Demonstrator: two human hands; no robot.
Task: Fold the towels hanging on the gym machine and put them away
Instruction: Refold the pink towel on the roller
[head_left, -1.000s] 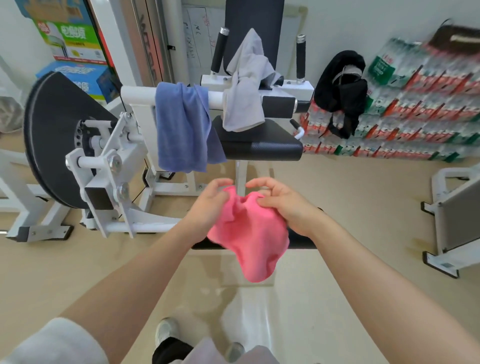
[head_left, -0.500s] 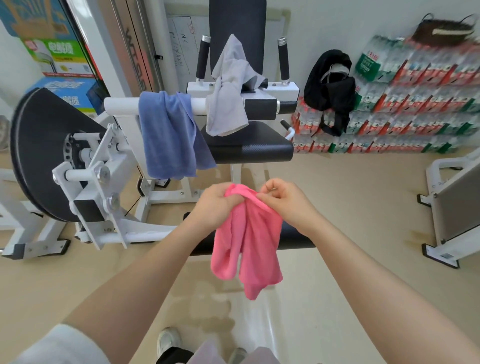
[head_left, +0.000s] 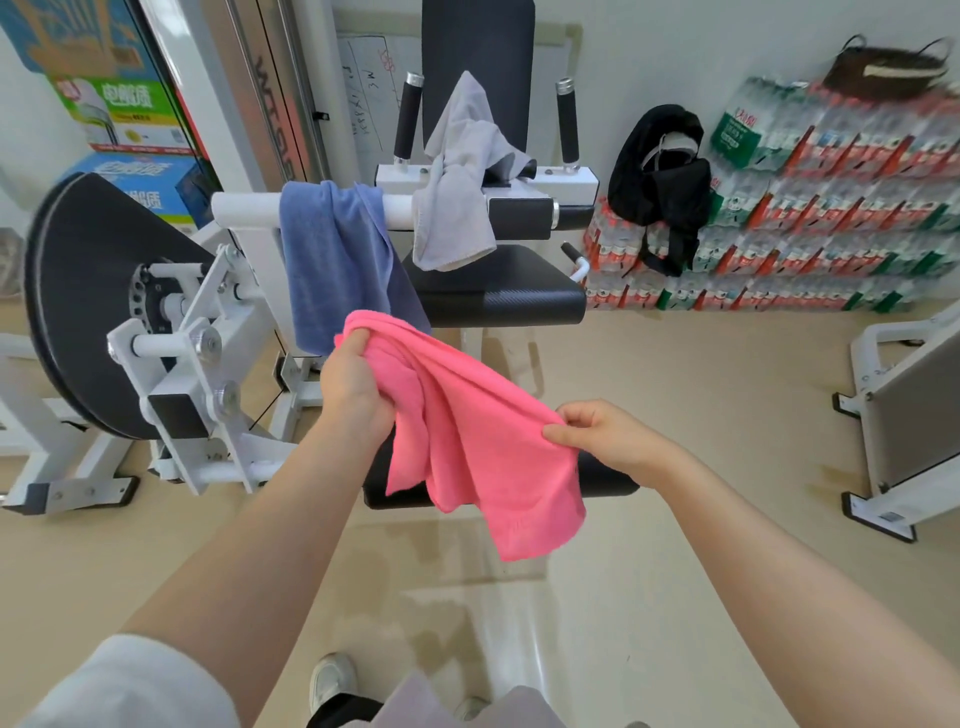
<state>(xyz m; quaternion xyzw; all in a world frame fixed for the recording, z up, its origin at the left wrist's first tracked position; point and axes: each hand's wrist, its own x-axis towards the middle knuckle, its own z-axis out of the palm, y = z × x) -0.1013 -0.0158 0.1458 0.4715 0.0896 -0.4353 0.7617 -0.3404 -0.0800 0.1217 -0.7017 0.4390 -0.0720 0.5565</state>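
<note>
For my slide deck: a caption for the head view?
Both hands spread a pink towel; blue and grey towels hang on the gym machine.

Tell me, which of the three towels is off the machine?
The bright pink towel, stretched between the left hand and right hand; the blue towel and grey towel hang on the machine.

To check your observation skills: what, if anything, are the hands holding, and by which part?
Both hold the pink towel: the left hand grips its bunched upper end, the right hand pinches its top edge further along.
</note>
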